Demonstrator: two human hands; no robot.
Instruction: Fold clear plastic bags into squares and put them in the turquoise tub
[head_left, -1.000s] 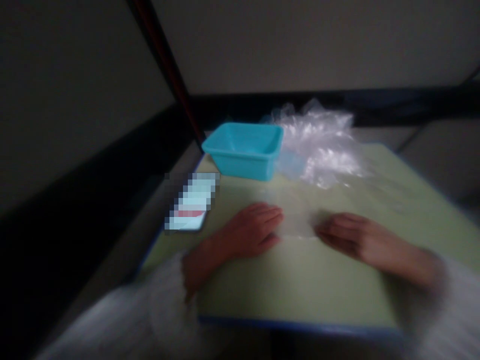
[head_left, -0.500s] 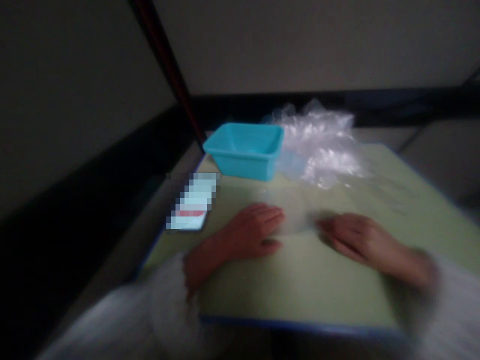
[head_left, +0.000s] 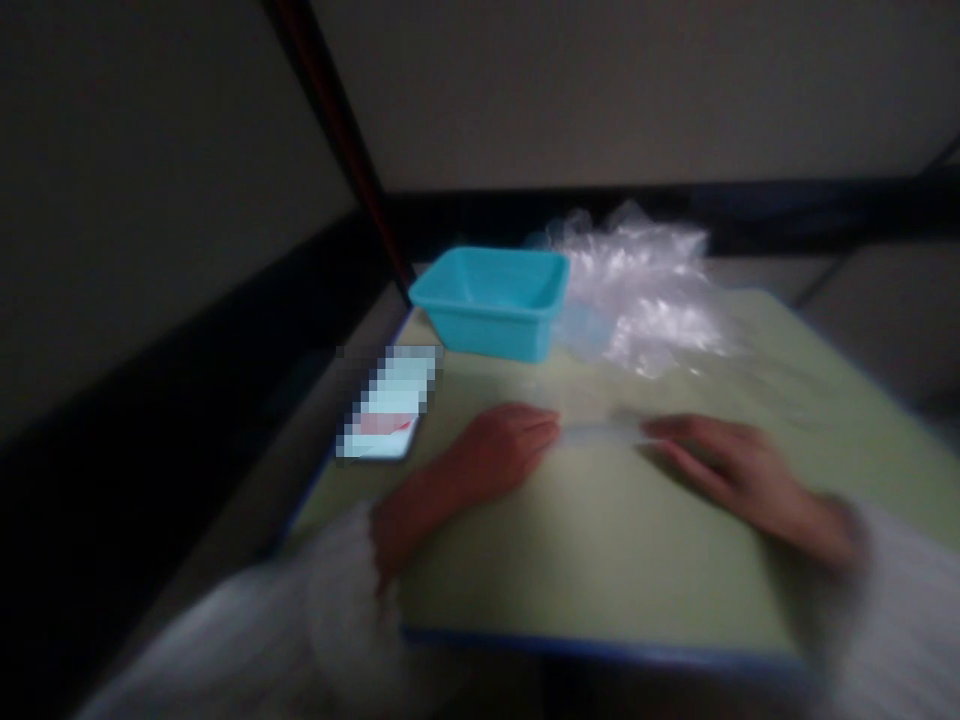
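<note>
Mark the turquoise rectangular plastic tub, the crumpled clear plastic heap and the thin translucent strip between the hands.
Turquoise rectangular plastic tub (head_left: pixel 487 332): head view, front wall.
Crumpled clear plastic heap (head_left: pixel 664 305): head view, middle.
Thin translucent strip (head_left: pixel 596 432): head view, blurred midsection.

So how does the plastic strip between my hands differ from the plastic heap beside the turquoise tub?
The plastic strip, between the left hand and the right hand, looks narrow and nearly straight; the plastic heap is crumpled and far bulkier. The strip is at the fingertips, while the heap sits farther back, beyond both hands. The heap glints brightly; the strip looks dull. Both look see-through.
</note>
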